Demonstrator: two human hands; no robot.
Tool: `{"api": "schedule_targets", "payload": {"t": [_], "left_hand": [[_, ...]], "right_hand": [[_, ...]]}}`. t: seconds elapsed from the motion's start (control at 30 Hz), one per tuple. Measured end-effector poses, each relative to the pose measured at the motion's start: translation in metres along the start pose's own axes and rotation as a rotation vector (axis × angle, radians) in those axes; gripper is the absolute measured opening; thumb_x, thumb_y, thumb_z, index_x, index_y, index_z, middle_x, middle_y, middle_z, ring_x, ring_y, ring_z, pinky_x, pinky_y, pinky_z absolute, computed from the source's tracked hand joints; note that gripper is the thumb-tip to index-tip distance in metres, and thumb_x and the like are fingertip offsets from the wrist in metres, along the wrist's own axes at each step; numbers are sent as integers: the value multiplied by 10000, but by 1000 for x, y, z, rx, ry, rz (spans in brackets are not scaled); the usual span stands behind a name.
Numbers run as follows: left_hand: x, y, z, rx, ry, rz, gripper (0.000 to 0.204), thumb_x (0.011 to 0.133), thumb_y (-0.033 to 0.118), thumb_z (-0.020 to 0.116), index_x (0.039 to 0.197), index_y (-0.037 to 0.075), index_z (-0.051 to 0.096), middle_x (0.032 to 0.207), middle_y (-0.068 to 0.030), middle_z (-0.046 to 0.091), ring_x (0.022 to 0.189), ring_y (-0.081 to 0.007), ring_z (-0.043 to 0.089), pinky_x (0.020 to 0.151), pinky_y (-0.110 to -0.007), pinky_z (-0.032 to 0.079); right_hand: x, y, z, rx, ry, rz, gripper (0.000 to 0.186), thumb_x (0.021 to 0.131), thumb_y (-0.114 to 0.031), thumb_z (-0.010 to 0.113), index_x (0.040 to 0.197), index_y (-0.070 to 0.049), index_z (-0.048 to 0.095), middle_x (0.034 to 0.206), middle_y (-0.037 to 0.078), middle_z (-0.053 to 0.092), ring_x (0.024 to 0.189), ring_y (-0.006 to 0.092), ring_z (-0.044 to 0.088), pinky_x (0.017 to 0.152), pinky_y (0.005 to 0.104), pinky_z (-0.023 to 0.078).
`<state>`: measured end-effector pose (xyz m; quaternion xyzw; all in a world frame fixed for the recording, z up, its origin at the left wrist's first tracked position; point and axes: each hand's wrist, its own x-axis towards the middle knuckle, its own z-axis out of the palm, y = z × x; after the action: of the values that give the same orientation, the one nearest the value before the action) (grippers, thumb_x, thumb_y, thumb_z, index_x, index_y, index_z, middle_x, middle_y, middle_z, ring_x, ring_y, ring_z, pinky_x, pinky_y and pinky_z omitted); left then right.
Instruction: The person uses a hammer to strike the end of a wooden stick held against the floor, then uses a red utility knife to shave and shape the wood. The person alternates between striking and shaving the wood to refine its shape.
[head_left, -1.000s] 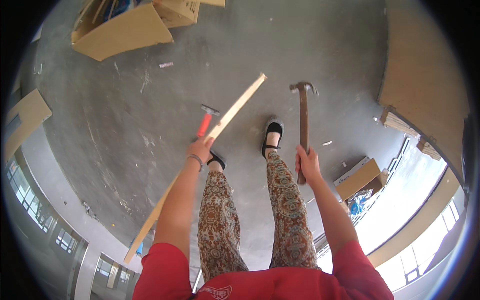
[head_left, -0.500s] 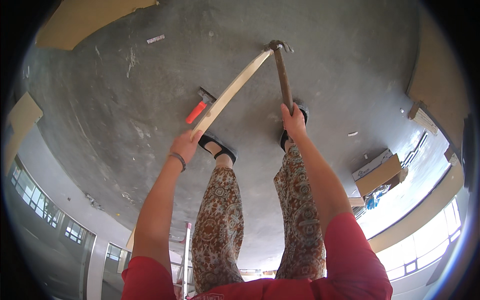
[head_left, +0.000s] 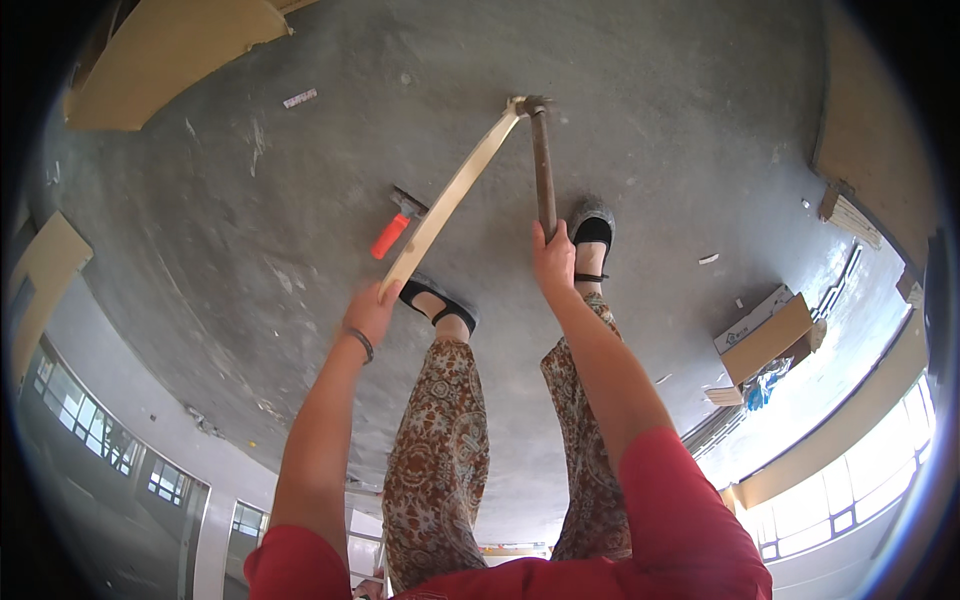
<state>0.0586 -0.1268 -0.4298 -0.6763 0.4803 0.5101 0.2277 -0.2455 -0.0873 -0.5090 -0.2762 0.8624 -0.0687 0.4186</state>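
My left hand [head_left: 369, 311] is closed on the near end of a long, pale wooden strip [head_left: 455, 192], which slants away to the upper right. In my right hand [head_left: 554, 258] is the wooden handle of a claw hammer [head_left: 543, 165]. The dark hammer head meets the far end of the strip; whether the claw grips it or only touches it, I cannot tell. A scraper with a red handle [head_left: 391, 236] and a dark flat blade lies on the floor just left of the strip, near my left foot.
Grey concrete floor [head_left: 680, 130] spreads around my feet. At the right lies an open cardboard box [head_left: 768, 340] with blue material by it. Brown board sheets [head_left: 180, 60] lie at the far left. A small printed strip [head_left: 300, 98] and white scraps dot the floor.
The hammer head has shifted slightly left and down along with the far end of the strip. My right hand has moved left and a little nearer; the left hand has barely moved.
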Motion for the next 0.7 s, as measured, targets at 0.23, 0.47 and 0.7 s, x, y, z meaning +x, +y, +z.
{"api": "schedule_targets", "payload": {"t": [0.23,0.47,0.7], "left_hand": [[-6,-24,14,-103,-20,-144,575,933,558,440,988,10,606,898,-244,628,885,-435,577,743,-452,452],[-6,-15,18,-163,-85,-148,556,929,573,449,1010,43,594,729,-154,611,669,-338,569,659,-406,470],[-35,-6,-3,-947,-781,-504,549,918,661,392,857,126,502,580,5,424,476,-126,392,562,-314,427]], "right_hand": [[-10,-31,-36,521,59,-37,272,967,-299,525,925,-31,496,659,66,548,524,168,534,480,319,438],[-11,-7,-1,93,-37,-24,380,928,-362,561,1048,-5,513,835,307,606,855,501,572,704,536,446],[-12,-4,-22,214,40,11,468,927,-439,546,1031,17,556,878,259,634,855,456,598,733,478,463]]}}
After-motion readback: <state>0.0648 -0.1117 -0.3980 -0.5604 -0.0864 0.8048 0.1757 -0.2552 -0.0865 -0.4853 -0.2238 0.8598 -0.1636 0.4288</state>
